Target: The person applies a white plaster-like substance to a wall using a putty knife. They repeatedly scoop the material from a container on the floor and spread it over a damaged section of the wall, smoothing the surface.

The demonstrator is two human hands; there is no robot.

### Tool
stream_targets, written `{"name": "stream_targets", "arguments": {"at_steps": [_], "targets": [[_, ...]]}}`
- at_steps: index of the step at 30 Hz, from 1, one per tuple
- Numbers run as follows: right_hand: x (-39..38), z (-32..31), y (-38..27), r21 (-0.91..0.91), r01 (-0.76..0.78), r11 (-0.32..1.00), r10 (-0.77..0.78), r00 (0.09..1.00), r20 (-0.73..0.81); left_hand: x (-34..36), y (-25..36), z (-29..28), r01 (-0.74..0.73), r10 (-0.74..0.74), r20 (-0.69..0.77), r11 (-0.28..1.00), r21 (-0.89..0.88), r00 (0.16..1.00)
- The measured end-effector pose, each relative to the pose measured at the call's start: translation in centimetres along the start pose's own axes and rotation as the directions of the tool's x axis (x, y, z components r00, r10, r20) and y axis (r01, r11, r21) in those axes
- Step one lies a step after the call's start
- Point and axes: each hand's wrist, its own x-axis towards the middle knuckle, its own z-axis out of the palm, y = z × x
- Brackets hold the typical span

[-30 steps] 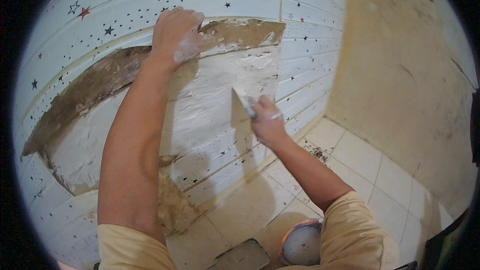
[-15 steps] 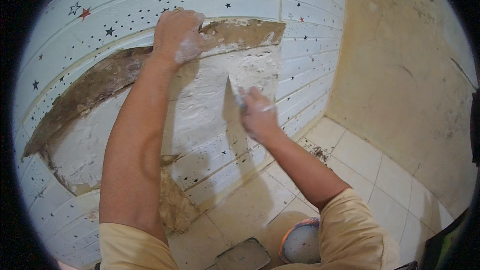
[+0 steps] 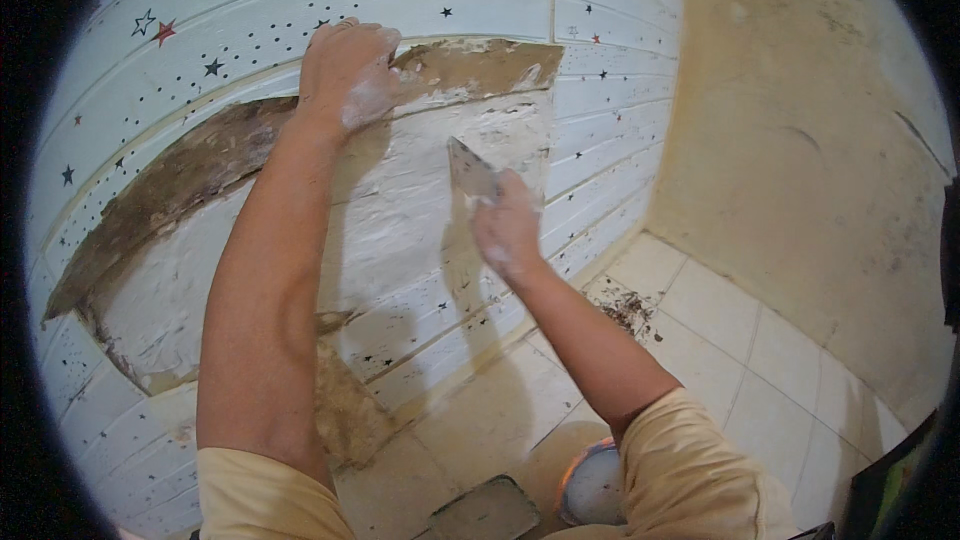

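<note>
Beige sleeve cloth (image 3: 690, 465) partly hides a tub (image 3: 595, 490); right grip (image 3: 508, 225) clamps a scraper (image 3: 473, 175), left grip (image 3: 345, 75) (closure unclear) touches loose sheeting (image 3: 480, 68).

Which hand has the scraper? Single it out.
The right hand, lower in the picture, grips the flat scraper; the left hand, up at the brown strip, shows no tool.

The floor (image 3: 775, 360) is laid with pale tiles, thin joint lines running between them. A loose scatter of dark brown debris (image 3: 628, 310) lies near its far corner. Well apart from that corner, a shallow dark-rimmed tray (image 3: 506, 480) sits just beside a round container (image 3: 592, 485) with orange on its rim, partly hidden.
</note>
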Motion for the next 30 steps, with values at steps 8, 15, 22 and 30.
{"name": "stream_targets", "arguments": {"at_steps": [8, 15, 22, 30], "targets": [[8.2, -3.8, 7.7, 0.026, -0.307, 0.951, 0.294, 0.880, -0.373, 0.4, 0.4, -0.1, -0.004, 0.004, -0.004, 1.000, 0.025, 1.000], [2.8, -0.1, -0.8, -0.385, 0.255, 0.887, -0.206, 0.965, 0.165, 0.2, 0.0, -0.3, 0.016, -0.016, 0.006, 1.000, 0.023, 1.000], [6.2, -5.9, 3.0, -0.435, -0.078, 0.897, 0.026, 0.992, -0.123, -0.3, -0.1, -0.3, 0.016, -0.016, -0.025, 1.000, -0.004, 1.000], [5.1, 1.1, -0.7, -0.386, 0.229, 0.894, -0.202, 0.973, 0.110, 0.4, 0.3, -0.7, 0.013, -0.014, 0.012, 0.999, 0.039, 1.000]]}}
